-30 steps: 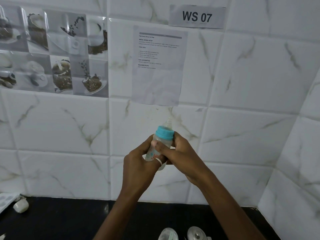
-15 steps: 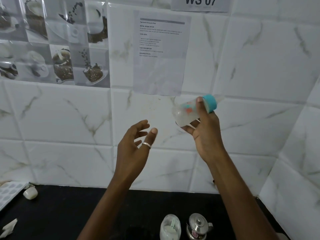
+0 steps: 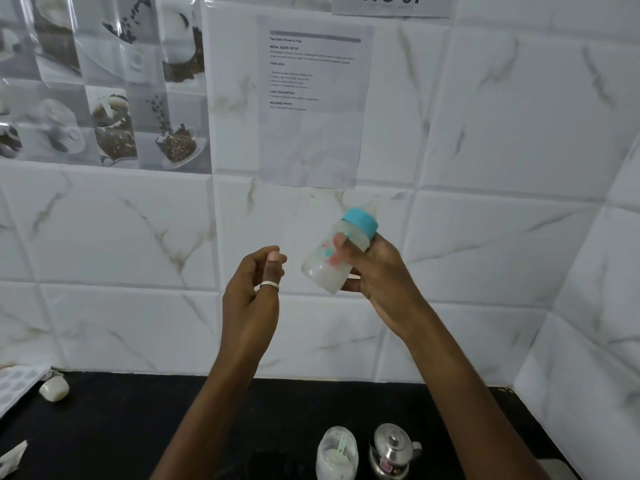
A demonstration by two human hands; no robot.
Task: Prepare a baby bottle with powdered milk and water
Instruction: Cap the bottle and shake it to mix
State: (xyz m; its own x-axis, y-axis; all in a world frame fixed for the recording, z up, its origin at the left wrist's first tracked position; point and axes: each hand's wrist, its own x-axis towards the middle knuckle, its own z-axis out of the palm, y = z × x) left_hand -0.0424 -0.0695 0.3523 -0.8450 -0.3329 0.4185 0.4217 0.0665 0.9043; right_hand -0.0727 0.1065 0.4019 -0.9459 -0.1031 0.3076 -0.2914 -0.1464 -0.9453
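My right hand grips a clear baby bottle with a teal collar and a clear teat, held up in front of the tiled wall and tilted with the teat up and to the right. Cloudy white liquid sits in its lower part. My left hand, wearing a silver ring, hovers just left of the bottle with its fingers curled in and nothing in it. Down on the black counter stand a clear jar of white powder with a green scoop inside and a small steel kettle.
The black counter runs along the white marble-tiled wall, which turns a corner at the right. At the counter's left lie a small white cap-like object, a patterned white tray edge and a scrap of paper. A printed sheet hangs on the wall.
Both hands held the bottle upright a second ago. My left hand let go and its fingers have curled in; my right hand swung the bottle up sideways and has brought it back down, tilted.
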